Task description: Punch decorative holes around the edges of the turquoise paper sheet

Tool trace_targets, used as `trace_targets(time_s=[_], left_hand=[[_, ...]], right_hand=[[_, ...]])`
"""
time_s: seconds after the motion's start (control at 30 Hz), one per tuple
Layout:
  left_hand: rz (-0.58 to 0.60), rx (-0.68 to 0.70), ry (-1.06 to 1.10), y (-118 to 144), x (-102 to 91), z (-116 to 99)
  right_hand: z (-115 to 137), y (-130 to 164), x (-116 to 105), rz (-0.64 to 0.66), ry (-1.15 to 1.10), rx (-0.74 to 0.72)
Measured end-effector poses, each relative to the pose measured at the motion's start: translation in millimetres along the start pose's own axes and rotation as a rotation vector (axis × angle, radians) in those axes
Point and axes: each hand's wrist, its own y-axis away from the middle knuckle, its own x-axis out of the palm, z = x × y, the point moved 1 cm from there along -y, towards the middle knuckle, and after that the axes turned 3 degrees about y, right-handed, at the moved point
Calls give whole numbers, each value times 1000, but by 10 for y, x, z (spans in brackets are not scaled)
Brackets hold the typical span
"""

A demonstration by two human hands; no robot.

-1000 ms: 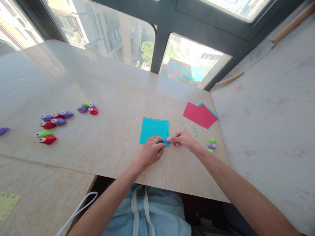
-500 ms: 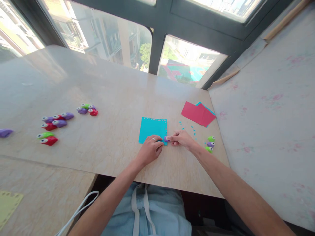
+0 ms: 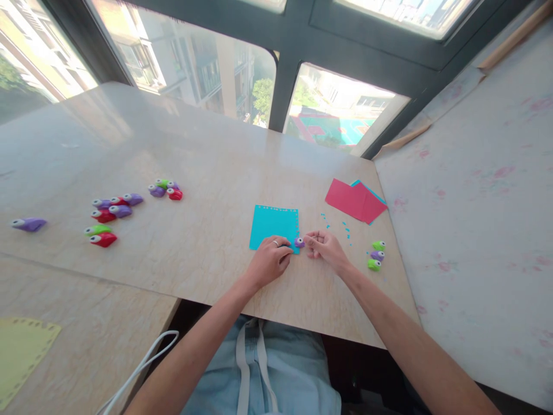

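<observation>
I have one blue sheet [image 3: 270,222] mid-frame, with the left hand [image 3: 270,259] resting on it, fingers loosely bent, and one purple punch [image 3: 299,242] at its right edge. The right hand [image 3: 327,248] is right beside that punch, fingers curled; I can't tell whether they grip it. I count three punches [image 3: 377,256] at right, twelve punches [image 3: 121,211] at left (six purple, four red, two green), two red sheets [image 3: 345,196] upper right, one yellow sheet [image 3: 23,354] lower left.
</observation>
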Motion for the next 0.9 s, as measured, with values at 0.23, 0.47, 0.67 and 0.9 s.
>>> trace_targets(time_s=[0.23,0.47,0.67,0.9], left_hand=[[-30,-27,-13,33,-29,-3],[-58,-56,-15,84,-64,-4],[-61,-51,-14,90,-73,-7],[-67,-46,-22,95,-61,-2]], right_hand=[[-22,28,57,-16,563,-431],[-36,71,8,-92,620,-465],[-79,119,-113,-150,583,-440],[-113,226,-311,-227,627,-371]])
